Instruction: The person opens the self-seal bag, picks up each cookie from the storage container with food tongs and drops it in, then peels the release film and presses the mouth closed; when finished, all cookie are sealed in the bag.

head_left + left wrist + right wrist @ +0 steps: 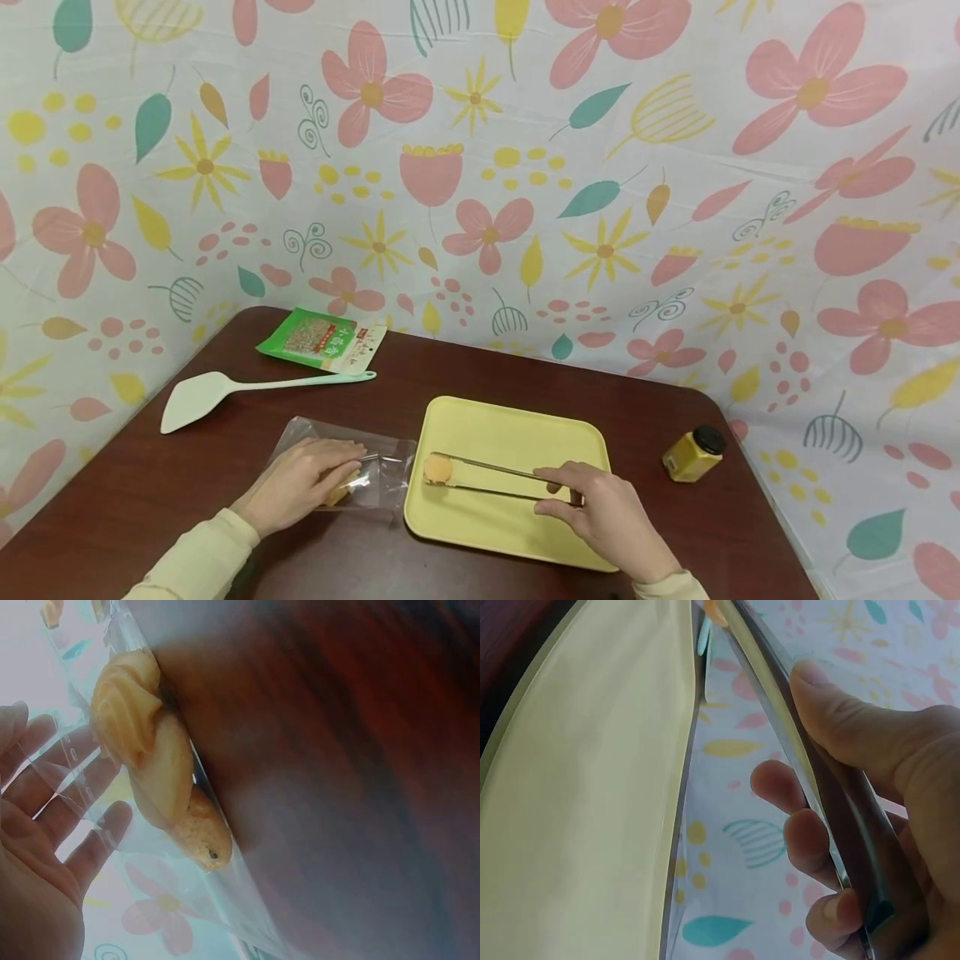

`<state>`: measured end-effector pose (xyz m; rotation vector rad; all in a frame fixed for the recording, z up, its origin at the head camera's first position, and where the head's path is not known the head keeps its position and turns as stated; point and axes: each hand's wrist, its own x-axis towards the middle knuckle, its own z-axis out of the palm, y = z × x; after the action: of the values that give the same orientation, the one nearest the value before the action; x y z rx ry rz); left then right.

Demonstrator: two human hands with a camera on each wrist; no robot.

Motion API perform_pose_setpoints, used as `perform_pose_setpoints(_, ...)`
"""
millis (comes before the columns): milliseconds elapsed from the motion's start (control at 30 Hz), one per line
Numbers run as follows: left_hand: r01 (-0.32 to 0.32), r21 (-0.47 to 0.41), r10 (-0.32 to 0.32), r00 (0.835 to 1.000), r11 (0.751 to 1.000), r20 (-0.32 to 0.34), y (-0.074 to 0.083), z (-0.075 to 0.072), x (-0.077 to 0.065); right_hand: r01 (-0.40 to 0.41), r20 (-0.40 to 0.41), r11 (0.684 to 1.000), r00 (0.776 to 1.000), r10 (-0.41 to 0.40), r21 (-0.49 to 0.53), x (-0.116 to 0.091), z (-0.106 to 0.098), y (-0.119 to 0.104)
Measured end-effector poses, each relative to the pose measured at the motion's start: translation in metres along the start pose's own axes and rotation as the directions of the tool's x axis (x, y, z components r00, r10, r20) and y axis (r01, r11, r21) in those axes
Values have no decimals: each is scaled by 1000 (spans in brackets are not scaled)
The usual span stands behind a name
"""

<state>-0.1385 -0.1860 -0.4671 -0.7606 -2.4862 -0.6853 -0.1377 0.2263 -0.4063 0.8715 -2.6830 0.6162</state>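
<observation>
My right hand (600, 508) grips metal tongs (832, 780), thumb on one side and fingers on the other. Between the tong tips is a round, golden cookie (438, 469), over the left part of the yellow tray (517, 425). Whether the cookie touches the tray I cannot tell. At the left, my left hand (303, 479) lies over a clear plastic bag (386, 479). Through the film in the left wrist view, its fingers (97, 840) look spread and slightly bent. Inside the bag are a swirled cookie (127, 705) and other baked pieces (199, 832).
A pale green spatula (198, 400) lies at the table's left, below a green-and-white food packet (322, 340). Right of the tray stands a yellow jar (692, 457) with a black lid. A flower-patterned cloth (480, 167) hangs behind the dark table (465, 367).
</observation>
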Motion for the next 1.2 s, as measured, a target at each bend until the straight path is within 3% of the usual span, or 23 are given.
perform_pose_setpoints(533, -26, 7, 26, 999, 1000, -27, 2, 0, 3, 75, 24, 997, 997, -76, 11, 21, 15, -13)
perform_pose_setpoints(1200, 13, 15, -13, 1000, 1000, 0, 4, -2, 1, 123, 54, 992, 991, -122, -8, 35, 28, -25)
